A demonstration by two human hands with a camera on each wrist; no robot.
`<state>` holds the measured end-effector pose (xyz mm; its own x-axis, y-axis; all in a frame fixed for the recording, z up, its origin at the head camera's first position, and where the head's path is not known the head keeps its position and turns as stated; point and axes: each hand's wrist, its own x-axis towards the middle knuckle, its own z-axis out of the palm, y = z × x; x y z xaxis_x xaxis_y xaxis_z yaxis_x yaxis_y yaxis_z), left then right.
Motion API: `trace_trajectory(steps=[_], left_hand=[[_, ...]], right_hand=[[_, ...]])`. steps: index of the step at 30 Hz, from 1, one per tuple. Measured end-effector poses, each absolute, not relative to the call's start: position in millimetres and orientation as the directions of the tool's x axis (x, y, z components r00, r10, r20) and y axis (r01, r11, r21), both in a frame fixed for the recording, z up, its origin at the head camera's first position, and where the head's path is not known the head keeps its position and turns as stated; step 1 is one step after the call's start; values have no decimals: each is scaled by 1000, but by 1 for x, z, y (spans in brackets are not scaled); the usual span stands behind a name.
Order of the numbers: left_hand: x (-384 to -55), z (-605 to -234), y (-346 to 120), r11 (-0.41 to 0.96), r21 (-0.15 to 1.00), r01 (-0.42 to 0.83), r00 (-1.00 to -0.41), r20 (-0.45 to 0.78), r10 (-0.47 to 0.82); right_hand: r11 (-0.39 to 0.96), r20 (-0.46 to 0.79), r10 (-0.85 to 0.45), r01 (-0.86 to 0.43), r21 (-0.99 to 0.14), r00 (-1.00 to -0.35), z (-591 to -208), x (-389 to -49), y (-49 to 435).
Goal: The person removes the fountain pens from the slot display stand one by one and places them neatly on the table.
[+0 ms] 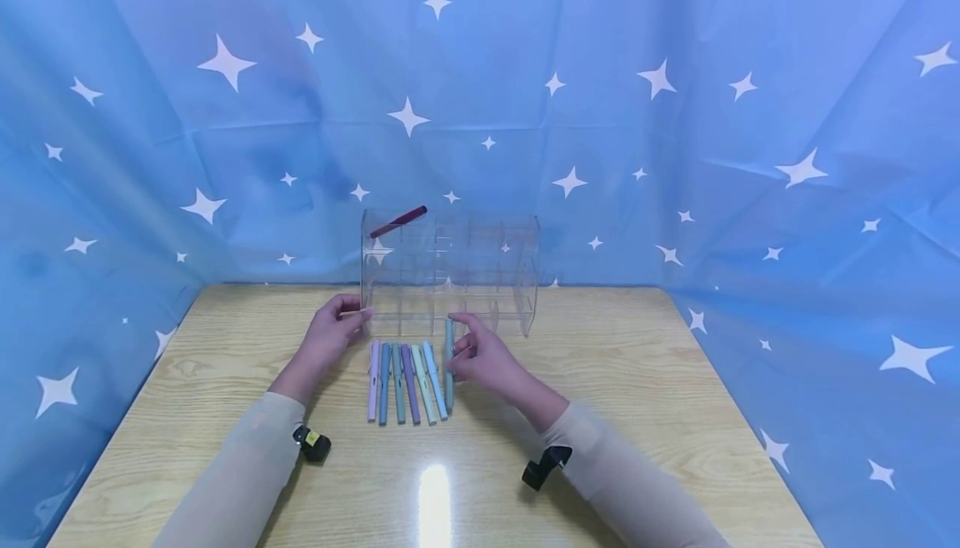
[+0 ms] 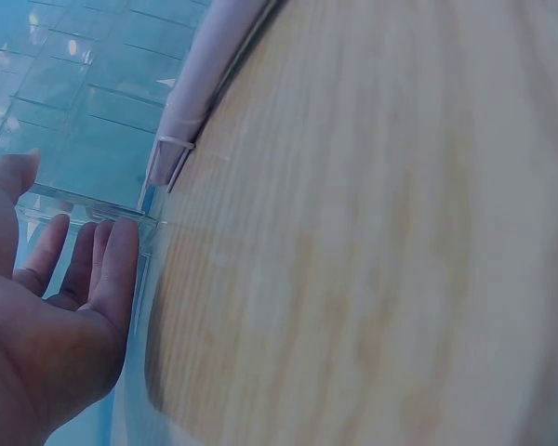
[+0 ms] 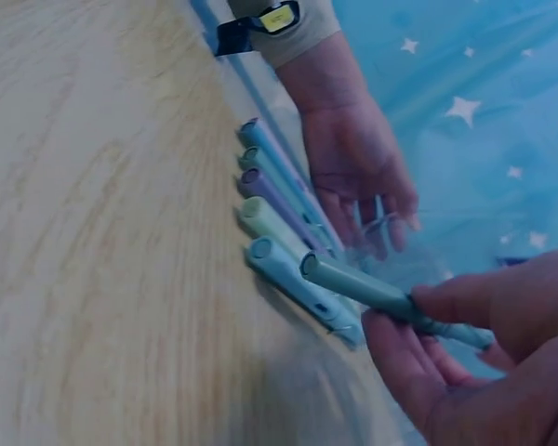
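Note:
My right hand [image 1: 483,358] pinches a teal pen [image 3: 353,284] between thumb and fingers, raised beside the row in the right wrist view. My left hand [image 1: 339,329] holds the lower left corner of a clear compartmented rack [image 1: 450,314], its thumb and fingers to either side of the edge [image 2: 84,203]. Several capped pens lie side by side in front of the rack: a lilac pen [image 1: 373,381], a blue pen [image 1: 385,383], another teal pen [image 1: 398,383], a purple pen [image 1: 410,384], a pale green pen [image 1: 423,384] and a light blue pen [image 1: 435,381].
A dark red pen [image 1: 398,222] lies slanted in the upper left of the rack. Behind the wooden table [image 1: 615,414] hangs a blue curtain [image 1: 480,72] with white stars. Glare [image 1: 434,506] shows on the table's near part.

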<state>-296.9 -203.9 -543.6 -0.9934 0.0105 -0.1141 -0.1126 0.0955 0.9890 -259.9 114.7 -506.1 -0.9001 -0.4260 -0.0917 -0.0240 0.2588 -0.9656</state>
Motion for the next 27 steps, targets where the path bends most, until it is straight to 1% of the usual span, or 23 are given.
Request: trace_trajectory(steps=[5, 10, 13, 27], left_hand=[[-297, -545, -203, 91, 989, -113, -993, -115, 9], [-296, -543, -202, 92, 989, -119, -993, -120, 6], [-295, -542, -203, 90, 989, -115, -993, -116, 7], [-292, -538, -201, 109, 987, -116, -993, -117, 2]], right_hand=[[297, -116, -433, -20, -955, -894, -515, -260, 113], [268, -185, -448, 66, -961, -874, -522, -258, 110], [263, -205, -443, 92, -960, -873, -525, -258, 108], [424, -229, -373, 54, -904, -899, -520, -256, 95]])
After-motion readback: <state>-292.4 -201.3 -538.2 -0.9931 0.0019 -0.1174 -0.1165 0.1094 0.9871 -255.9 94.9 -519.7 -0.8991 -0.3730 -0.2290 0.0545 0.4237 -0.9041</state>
